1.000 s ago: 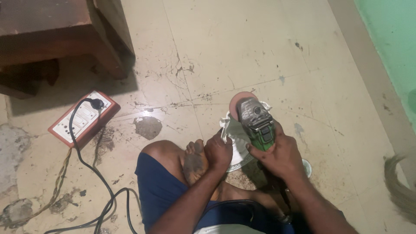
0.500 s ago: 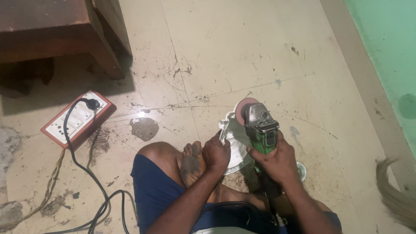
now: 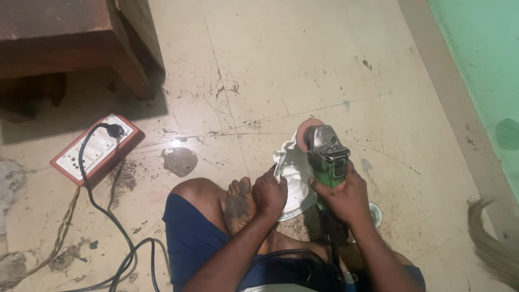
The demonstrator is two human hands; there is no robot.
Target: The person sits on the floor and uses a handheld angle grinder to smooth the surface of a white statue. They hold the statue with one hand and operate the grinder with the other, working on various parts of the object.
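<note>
I sit on the floor with my legs folded and one bare foot (image 3: pixel 238 204) turned up. My right hand (image 3: pixel 341 196) grips the green body of an angle grinder (image 3: pixel 324 152), whose reddish disc (image 3: pixel 304 131) points away from me. Its grey metal head rests over a white carved piece (image 3: pixel 294 173). My left hand (image 3: pixel 269 193) is closed on the near left edge of that white piece, holding it just beside the grinder. The piece's right side is hidden behind the tool.
A red and white extension board (image 3: pixel 97 148) lies on the stained tile floor at left, with a black plug and cable (image 3: pixel 111 227) trailing toward me. A dark wooden furniture piece (image 3: pixel 75 43) stands at top left. A green wall (image 3: pixel 481 65) and a broom's bristles (image 3: pixel 494 249) are at right.
The view has shifted slightly, so hands and grinder sit a little lower and further right. Both hands keep the same hold on the grinder and the white piece.
</note>
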